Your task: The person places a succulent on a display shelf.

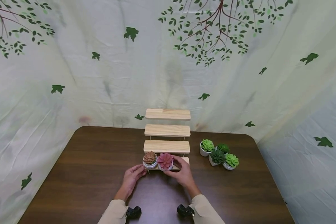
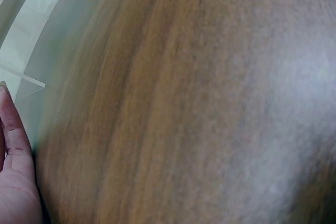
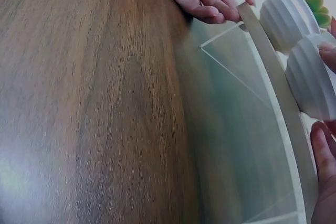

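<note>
My right hand holds a white ribbed pot with a pink succulent on the lowest step of a wooden tiered stand. In the right wrist view its thumb and a finger lie on either side of that white pot. Just left stands a matching pot with a brown succulent. My left hand reaches to the left end of the lowest step, its fingertips at the board's corner beside the brown succulent's pot. In the left wrist view only part of the left hand shows.
Several green succulents in white pots are grouped on the brown table, right of the stand. Clear side panels support the stand's boards. A pale curtain with leaf prints hangs behind the table.
</note>
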`<state>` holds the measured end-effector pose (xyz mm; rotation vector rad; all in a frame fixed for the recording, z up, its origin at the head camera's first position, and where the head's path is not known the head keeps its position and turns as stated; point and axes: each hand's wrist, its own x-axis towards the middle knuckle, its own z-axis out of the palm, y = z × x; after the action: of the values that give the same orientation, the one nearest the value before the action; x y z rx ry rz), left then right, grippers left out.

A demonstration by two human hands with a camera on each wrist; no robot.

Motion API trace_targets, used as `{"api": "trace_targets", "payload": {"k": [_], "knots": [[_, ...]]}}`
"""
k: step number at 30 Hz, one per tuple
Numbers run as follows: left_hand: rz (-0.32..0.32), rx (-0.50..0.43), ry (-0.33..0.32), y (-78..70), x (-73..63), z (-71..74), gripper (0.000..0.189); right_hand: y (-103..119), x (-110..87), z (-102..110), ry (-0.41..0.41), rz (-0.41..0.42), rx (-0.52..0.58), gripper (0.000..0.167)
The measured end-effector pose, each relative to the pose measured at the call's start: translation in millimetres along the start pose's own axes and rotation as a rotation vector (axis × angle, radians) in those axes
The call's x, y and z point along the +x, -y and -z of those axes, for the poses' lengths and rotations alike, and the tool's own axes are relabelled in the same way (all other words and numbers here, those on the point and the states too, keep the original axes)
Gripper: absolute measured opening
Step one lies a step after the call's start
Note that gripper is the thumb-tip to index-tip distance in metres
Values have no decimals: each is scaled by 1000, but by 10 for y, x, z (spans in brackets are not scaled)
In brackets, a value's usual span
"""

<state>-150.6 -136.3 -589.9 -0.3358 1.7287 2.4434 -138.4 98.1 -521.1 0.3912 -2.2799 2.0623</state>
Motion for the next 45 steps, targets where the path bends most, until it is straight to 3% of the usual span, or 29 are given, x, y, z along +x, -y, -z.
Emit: {"api": "trace_targets", "payload": {"k": [10,15,25,32,45], "knots": [[16,2,-24,-31,-3,15,14,-32,-115,256,-80,-70,-14,58],[22,-10,-24,-37,-8,27,12,-114,-175,413,-196,-86,-51,55],[25,-5,-22,-28,-4,20,12,-609,-419,861,-437,-181,-64,56],[30,-3,-20,-30,1,0,13,-747,-618,1144,-593,-175,-49,51],[31,2,-5,-48,-14,-23,14,-889,-883,1551,-872,-242,-79,47]]}}
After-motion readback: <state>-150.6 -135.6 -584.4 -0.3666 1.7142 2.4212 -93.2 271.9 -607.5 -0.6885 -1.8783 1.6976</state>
